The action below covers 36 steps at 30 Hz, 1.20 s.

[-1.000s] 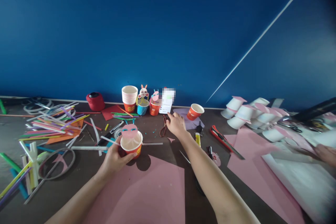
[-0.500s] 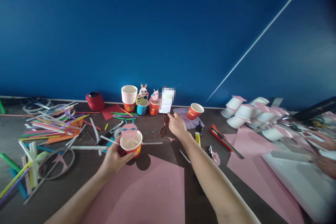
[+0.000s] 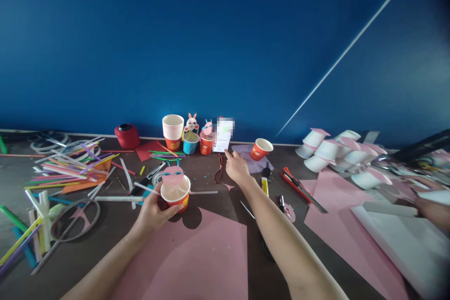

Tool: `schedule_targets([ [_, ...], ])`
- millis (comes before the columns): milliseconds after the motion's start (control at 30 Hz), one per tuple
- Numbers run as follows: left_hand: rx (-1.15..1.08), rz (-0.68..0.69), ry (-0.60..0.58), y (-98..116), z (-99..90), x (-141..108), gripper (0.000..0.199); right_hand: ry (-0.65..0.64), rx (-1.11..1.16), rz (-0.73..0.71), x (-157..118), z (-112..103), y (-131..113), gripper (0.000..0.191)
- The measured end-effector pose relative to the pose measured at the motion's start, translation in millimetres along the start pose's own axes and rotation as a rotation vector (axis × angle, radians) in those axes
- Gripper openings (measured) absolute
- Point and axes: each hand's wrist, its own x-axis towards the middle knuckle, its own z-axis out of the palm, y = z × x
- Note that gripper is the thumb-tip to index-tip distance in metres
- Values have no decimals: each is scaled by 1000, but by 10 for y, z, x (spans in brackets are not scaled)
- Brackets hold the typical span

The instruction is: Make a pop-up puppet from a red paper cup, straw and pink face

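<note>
My left hand grips an orange paper cup by its side, above the pink sheet. A pink paper face with blue ears stands at the cup's rim. My right hand reaches forward, its index finger at the lower edge of a white phone screen, partly pixelated. Its other fingers look curled, and whether they hold anything is hidden. A brown bead string lies just left of that hand. Behind stand a blue cup with a rabbit face and an orange cup with a pink face.
Coloured strips and a red thread spool lie left. Stacked cups stand at the back. Rightward are a single cup, a red cutter, white cups and another person's blurred hand.
My hands and the held cup stay practically still. At the far right, the other person's hands have shifted.
</note>
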Motion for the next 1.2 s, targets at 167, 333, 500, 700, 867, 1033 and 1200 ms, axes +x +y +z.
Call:
schedule_targets([
  [167, -22, -14, -11, -20, 10, -3, 63, -5, -2, -6, 6, 3, 12, 48],
  [333, -27, -18, -22, 12, 7, 1, 61, -5, 0, -18, 11, 12, 22, 48],
  [500, -12, -3, -11, 7, 3, 3, 62, 2, 2, -27, 0, 21, 28, 48],
  [700, -57, -31, -16, -15, 12, 3, 64, -8, 2, -34, 0, 18, 28, 48],
  [867, -58, -34, -7, -1, 6, 3, 64, -18, 2, -33, 2, 1, 23, 49],
  [1033, -63, -26, -35, 74, -3, 7, 62, -26, 4, -35, 11, -36, 13, 53],
  [1200, -46, -14, -40, 81, -2, 12, 63, -32, 4, -41, 16, -67, -1, 56],
])
